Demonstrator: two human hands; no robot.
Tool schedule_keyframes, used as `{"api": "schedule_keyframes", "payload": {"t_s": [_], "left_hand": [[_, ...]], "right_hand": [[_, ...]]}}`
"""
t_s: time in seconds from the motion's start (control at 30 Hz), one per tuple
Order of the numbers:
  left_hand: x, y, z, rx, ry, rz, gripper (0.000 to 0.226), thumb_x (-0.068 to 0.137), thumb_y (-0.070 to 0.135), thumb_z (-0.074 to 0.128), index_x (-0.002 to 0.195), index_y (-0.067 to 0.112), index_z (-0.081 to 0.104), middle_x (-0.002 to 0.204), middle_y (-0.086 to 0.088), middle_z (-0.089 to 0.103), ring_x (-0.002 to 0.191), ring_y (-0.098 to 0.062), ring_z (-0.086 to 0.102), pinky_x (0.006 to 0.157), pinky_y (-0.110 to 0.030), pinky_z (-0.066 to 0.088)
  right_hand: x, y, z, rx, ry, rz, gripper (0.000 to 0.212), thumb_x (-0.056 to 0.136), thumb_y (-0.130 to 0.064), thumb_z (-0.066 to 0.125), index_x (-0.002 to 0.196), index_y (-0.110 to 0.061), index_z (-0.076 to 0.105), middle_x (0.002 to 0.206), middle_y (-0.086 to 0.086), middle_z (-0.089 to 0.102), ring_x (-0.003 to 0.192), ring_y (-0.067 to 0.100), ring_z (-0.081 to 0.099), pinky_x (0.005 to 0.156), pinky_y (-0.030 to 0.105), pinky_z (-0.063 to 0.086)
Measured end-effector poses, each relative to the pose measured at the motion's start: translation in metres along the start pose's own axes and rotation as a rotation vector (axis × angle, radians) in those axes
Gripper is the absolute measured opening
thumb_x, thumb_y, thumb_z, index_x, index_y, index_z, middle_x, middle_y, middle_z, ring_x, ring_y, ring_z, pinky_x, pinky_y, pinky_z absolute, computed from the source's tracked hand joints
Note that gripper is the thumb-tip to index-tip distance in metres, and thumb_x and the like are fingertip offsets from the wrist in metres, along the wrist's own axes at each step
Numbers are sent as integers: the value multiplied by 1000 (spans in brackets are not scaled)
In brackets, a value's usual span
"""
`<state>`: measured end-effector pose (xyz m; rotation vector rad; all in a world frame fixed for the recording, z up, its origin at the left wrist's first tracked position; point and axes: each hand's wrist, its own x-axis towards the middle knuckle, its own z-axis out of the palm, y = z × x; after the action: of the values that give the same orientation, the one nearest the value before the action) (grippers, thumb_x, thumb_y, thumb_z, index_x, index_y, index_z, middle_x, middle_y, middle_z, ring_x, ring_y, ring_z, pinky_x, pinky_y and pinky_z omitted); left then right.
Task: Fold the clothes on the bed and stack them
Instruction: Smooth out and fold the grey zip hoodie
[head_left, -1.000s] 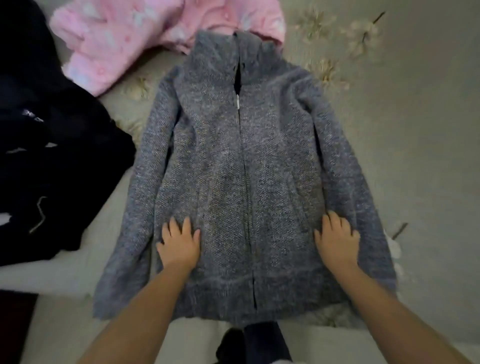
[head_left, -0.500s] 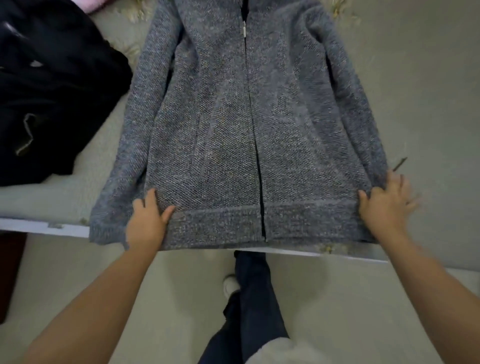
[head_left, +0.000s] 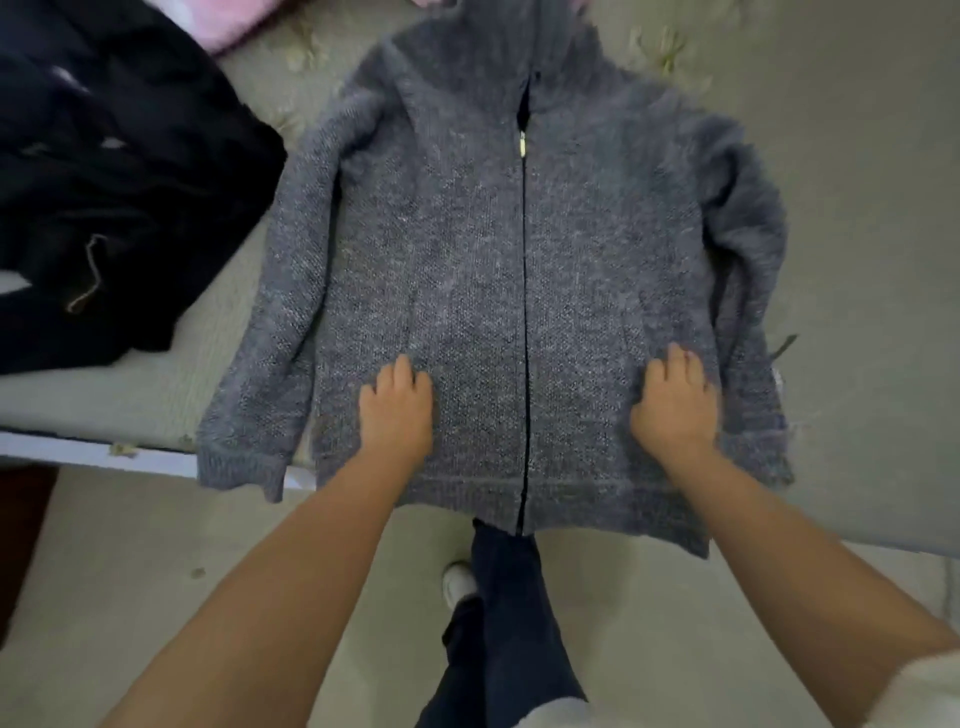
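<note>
A grey knitted zip jacket (head_left: 467, 234) lies face up on the bed (head_left: 857, 208), zipped, with both sleeves down along its sides. Its hem hangs slightly over the bed's near edge. My left hand (head_left: 397, 410) rests on the lower front, left of the zip. My right hand (head_left: 675, 405) rests on the lower front, right of the zip, near the right sleeve. Both hands press down on the fabric with fingers slightly bent and hold nothing.
A heap of black clothes (head_left: 104, 208) lies on the bed to the left of the jacket. A pink garment (head_left: 234, 21) shows at the top left. Below the bed edge are the pale floor (head_left: 156, 597), my dark trouser leg (head_left: 509, 623) and a white shoe (head_left: 457, 582).
Half a second ago my hands were at the jacket's two hem corners. They have since moved inward and up onto the front panels. The hem now hangs over the bed edge.
</note>
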<state>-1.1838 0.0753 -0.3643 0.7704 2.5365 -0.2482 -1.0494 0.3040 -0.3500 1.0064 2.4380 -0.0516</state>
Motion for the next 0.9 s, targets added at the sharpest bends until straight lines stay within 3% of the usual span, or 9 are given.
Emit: {"api": "schedule_keyframes", "payload": {"t_s": [0.13,0.27,0.43,0.73,0.83,0.9], "left_hand": [[47,21,-45,-56,36,8,42,89,16,47,129,11,36,137,-12,31,126,-27,31,98,-38,34],[107,25,-100,-144,63,-43,33,91,17,42,123,9,41,128,-10,39,120,-26,36,93,-37,37],[177,10,-155,-180,135,-83,33,93,18,39,124,7,40,132,-14,39,122,-30,34,95,-42,37],[302,-8,-211,-315,399,4,45,95,32,41,136,15,38,138,-12,41,126,-28,35,95,-41,37],[345,-4,-225,-483,535,119,48,93,34,46,134,12,40,132,-13,47,121,-27,41,98,-38,34],[369,-1,-233,-531,553,228,50,92,34,47,138,16,37,134,-13,45,121,-28,41,99,-38,34]], "right_hand": [[51,-17,-38,72,59,-148,43,90,-16,45,131,-4,41,149,11,23,139,26,13,106,42,27],[112,-24,-85,161,153,-164,34,91,-13,44,122,0,50,135,13,43,129,26,31,96,37,36],[185,-33,-143,194,185,-158,31,94,-16,39,117,0,52,124,16,49,119,30,38,89,40,41],[306,-93,-210,287,286,-198,26,93,-18,41,102,2,55,107,20,56,100,33,50,79,39,41],[345,-111,-217,361,298,-252,29,97,-19,35,112,-2,53,112,20,57,103,32,51,83,37,40],[371,-123,-218,369,269,-252,38,99,-23,30,130,-6,43,129,17,50,118,30,45,99,40,36]]}}
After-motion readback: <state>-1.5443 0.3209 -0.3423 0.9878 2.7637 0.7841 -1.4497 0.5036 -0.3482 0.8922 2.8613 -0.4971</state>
